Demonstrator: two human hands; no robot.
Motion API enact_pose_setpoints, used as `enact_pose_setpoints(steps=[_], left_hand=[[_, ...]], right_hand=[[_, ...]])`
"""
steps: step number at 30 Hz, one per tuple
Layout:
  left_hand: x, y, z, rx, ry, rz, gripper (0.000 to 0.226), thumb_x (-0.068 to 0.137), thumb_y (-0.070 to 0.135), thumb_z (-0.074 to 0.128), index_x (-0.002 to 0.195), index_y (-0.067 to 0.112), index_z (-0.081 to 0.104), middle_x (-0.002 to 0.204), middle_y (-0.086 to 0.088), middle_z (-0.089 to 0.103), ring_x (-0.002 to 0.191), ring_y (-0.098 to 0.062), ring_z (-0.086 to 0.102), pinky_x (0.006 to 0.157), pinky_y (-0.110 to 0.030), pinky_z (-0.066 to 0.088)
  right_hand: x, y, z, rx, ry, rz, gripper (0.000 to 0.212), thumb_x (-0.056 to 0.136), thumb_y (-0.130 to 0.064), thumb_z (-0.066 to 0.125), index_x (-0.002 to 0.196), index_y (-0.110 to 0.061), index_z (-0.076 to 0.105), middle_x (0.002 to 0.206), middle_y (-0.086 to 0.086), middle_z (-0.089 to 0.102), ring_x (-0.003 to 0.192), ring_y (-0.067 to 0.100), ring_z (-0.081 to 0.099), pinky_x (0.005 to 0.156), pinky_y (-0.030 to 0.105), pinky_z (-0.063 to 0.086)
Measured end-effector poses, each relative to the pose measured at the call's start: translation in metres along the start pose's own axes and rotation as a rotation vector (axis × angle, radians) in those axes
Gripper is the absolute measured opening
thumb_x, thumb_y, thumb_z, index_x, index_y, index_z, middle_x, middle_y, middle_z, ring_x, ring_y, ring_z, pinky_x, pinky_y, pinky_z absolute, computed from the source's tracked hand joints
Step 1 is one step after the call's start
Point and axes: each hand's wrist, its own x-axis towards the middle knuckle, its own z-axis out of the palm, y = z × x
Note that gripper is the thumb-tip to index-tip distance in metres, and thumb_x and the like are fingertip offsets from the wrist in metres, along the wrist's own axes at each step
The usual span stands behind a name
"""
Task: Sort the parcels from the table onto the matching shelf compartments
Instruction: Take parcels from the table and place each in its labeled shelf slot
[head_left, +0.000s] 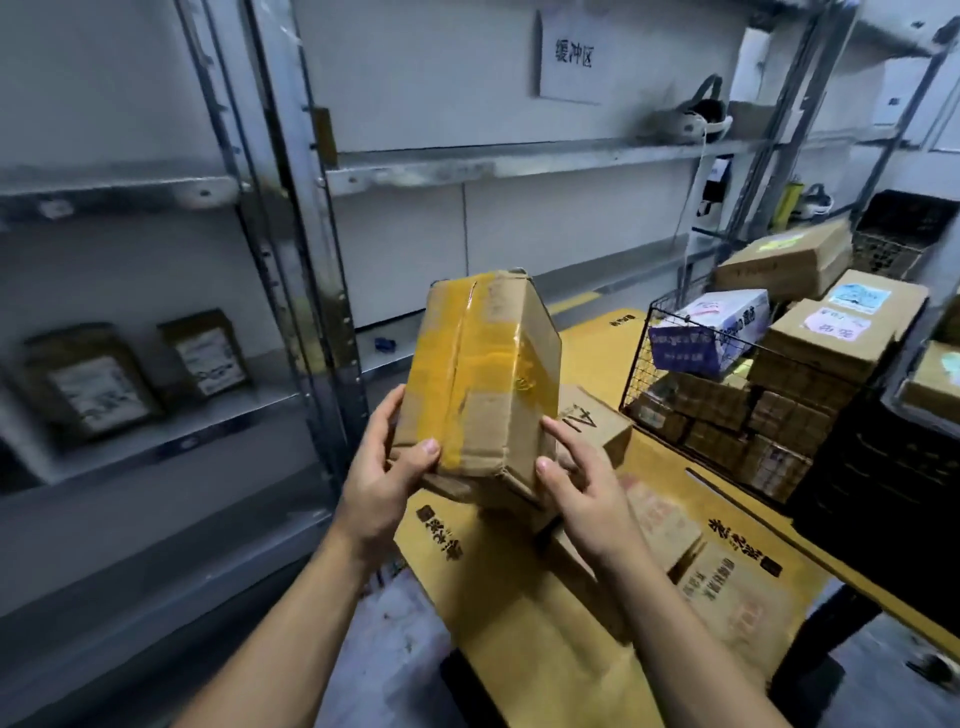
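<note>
A brown cardboard parcel (480, 384) wrapped in yellow tape is held up in the air in front of the metal shelf (306, 291). My left hand (384, 470) grips its lower left corner, thumb on the front face. My right hand (582, 483) holds its lower right edge with thumb and fingers. Below it, a small box marked with black writing (597, 421) and another parcel (670, 525) lie on the table covered in yellow cardboard (498, 582).
Two labelled parcels (93, 384) (208, 358) sit in the left shelf compartment. A wire basket (675, 353) full of boxes and stacked parcels (831, 332) stand at the right. Black crates (893, 483) are beside them. A paper sign (571, 57) hangs on the wall.
</note>
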Motion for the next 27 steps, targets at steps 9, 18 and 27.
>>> enact_pose_setpoints(steps=[9,18,27], left_hand=[[-0.088,0.034,-0.125,0.641,0.231,0.185,0.077,0.070,0.061,0.066,0.137,0.062,0.027,0.139,0.017,0.049,0.123,0.004,0.049,0.099,-0.016,0.041],[-0.199,0.073,-0.275,0.525,0.567,0.073,0.042,0.081,0.042,0.063,0.121,0.049,0.052,0.125,0.006,0.061,0.113,-0.002,0.059,0.095,-0.032,0.053],[-0.304,0.106,-0.361,0.592,0.716,0.028,0.062,0.076,0.056,0.064,0.134,0.042,0.046,0.127,0.012,0.062,0.118,-0.008,0.058,0.102,-0.042,0.048]], right_hand=[[-0.037,-0.076,0.158,0.356,-0.260,0.073,0.064,0.079,-0.045,0.076,0.128,-0.046,0.037,0.125,-0.001,0.059,0.113,0.019,0.062,0.089,0.049,0.058],[-0.104,-0.106,0.286,0.663,-0.493,0.239,0.058,0.081,-0.026,0.072,0.133,-0.037,0.047,0.110,0.001,0.074,0.105,0.025,0.070,0.093,0.052,0.055],[-0.170,-0.149,0.383,0.741,-0.825,0.319,0.046,0.093,-0.021,0.060,0.132,-0.043,0.048,0.109,-0.001,0.073,0.094,0.025,0.071,0.073,0.041,0.059]])
